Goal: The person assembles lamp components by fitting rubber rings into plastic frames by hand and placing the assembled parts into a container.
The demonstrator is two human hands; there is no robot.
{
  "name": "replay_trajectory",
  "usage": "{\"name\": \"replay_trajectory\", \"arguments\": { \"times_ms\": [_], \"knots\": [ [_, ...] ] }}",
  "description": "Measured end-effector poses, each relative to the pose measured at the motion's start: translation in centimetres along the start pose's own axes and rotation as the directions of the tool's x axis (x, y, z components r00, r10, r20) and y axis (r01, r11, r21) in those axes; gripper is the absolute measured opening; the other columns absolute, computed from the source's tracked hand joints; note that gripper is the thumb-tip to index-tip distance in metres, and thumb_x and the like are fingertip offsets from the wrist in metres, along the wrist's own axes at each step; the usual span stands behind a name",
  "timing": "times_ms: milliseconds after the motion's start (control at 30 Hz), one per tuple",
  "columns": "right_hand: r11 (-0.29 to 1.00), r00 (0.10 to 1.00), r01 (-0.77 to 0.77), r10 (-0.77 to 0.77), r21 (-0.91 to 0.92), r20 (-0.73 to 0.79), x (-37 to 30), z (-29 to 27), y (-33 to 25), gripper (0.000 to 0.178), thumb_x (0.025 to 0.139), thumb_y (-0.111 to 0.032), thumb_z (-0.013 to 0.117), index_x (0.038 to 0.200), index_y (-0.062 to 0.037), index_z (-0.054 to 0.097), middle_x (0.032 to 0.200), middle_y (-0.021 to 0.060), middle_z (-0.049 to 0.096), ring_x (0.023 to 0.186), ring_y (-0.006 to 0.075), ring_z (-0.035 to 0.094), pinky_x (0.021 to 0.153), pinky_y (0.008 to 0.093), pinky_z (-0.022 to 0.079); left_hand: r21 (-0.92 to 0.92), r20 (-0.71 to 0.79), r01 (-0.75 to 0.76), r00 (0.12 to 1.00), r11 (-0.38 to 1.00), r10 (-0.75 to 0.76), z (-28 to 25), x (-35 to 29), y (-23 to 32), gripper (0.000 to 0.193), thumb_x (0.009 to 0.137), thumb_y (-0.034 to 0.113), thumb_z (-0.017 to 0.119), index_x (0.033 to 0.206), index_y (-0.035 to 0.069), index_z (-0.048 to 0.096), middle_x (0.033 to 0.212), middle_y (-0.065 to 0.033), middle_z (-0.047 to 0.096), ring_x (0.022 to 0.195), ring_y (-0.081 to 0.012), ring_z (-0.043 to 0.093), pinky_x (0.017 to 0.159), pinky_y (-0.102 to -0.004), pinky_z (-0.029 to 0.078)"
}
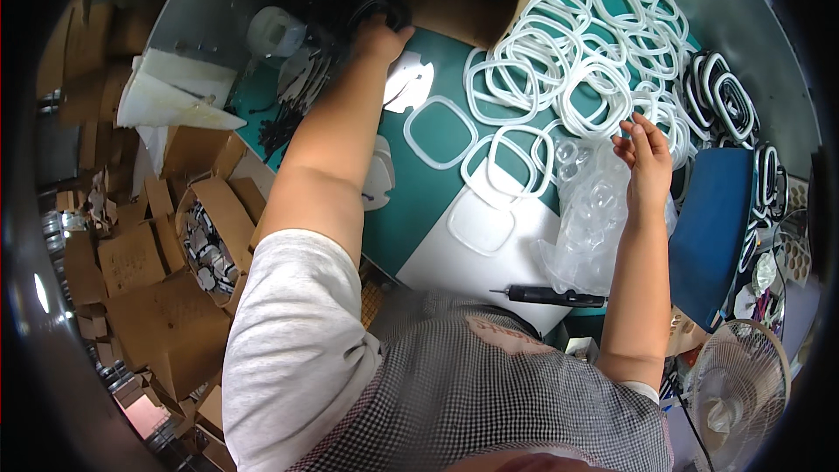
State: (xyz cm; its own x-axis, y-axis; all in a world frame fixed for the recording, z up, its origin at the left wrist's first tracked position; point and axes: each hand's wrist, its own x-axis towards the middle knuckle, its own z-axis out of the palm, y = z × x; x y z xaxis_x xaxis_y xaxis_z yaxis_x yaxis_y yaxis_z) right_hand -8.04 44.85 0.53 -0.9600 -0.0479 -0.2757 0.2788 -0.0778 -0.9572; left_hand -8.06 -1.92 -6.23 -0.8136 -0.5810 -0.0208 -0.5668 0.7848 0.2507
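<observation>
Two bare hands visible: left hand [381, 38] is at the black parts [381, 9] by the open carton [454, 21], fingers partly hidden, so we can't tell its grip; right hand [645, 154] has fingers loosely bent and parted, nearest the white rings [564, 105] heaped on the green table [384, 238]. We'd guess rings are light, flexible, slightly slippery, tangle-prone: pinch one side's band. Black parts probably stiff; we'd grip an edge.

The white rings [594, 129] look like smooth, slightly glossy plastic. The clear bag [590, 240] is thin, shiny plastic film. The bench [393, 232] has a matt top. The boxes [170, 328] are of matt cardboard, the apron [463, 385] of woven cloth.
</observation>
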Motion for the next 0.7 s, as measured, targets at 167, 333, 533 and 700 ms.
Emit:
{"name": "replay_trajectory", "arguments": {
  "times_ms": [167,333,533,700],
  "knots": [
    [0.999,1.0,-0.027,0.027,-0.03,0.002,0.0,-0.4,-0.1,0.03,0.094,-0.018,0.058,0.119,-0.0006,0.056,0.1,0.0089,0.066,0.077,0.0143,0.064,0.07,0.0259,0.052,0.086,0.092,-0.017,0.996,0.996,0.01,2.4,-0.1,-0.2,0.075,0.077,0.048,0.07,0.138,0.013,0.043,0.137,-0.0162,0.048,0.126,-0.0349,0.046,0.105,-0.0432,0.038],
    [0.998,0.998,-0.053,0.054,-0.043,0.023,-0.3,0.2,-0.6,0.031,0.095,-0.019,0.058,0.12,-0.0003,0.056,0.101,0.0088,0.066,0.077,0.0147,0.064,0.07,0.0263,0.051,-0.074,-0.171,-0.013,0.985,0.997,0.0,0.5,-1.2,1.8,0.05,0.077,0.043,0.068,0.116,0.013,0.061,0.116,-0.014,0.062,0.114,-0.0336,0.053,0.101,-0.0483,0.034],
    [0.997,0.998,0.04,-0.037,-0.058,0.051,-1.8,0.1,0.0,0.026,0.095,-0.013,0.055,0.118,-0.0008,0.058,0.1,0.0087,0.067,0.076,0.0136,0.063,0.069,0.0247,0.05,-0.98,-0.015,-0.029,0.997,0.197,0.074,-6.2,-10.2,6.2,0.032,0.097,0.024,0.048,0.117,0.0,0.056,0.1,-0.0125,0.068,0.095,-0.0248,0.065,0.088,-0.036,0.05],
    [0.996,0.952,-0.085,0.085,-0.014,0.295,-7.0,3.3,0.3,0.05,0.094,-0.03,0.058,0.134,-0.003,0.046,0.121,0.0118,0.058,0.1,0.0185,0.06,0.083,0.0302,0.049,-0.807,0.34,0.509,0.815,-0.299,0.469,-7.3,-19.2,8.7,0.038,0.102,0.029,0.038,0.119,-0.002,0.052,0.103,-0.0157,0.066,0.095,-0.0248,0.064,0.087,-0.0381,0.051]
  ]
}}
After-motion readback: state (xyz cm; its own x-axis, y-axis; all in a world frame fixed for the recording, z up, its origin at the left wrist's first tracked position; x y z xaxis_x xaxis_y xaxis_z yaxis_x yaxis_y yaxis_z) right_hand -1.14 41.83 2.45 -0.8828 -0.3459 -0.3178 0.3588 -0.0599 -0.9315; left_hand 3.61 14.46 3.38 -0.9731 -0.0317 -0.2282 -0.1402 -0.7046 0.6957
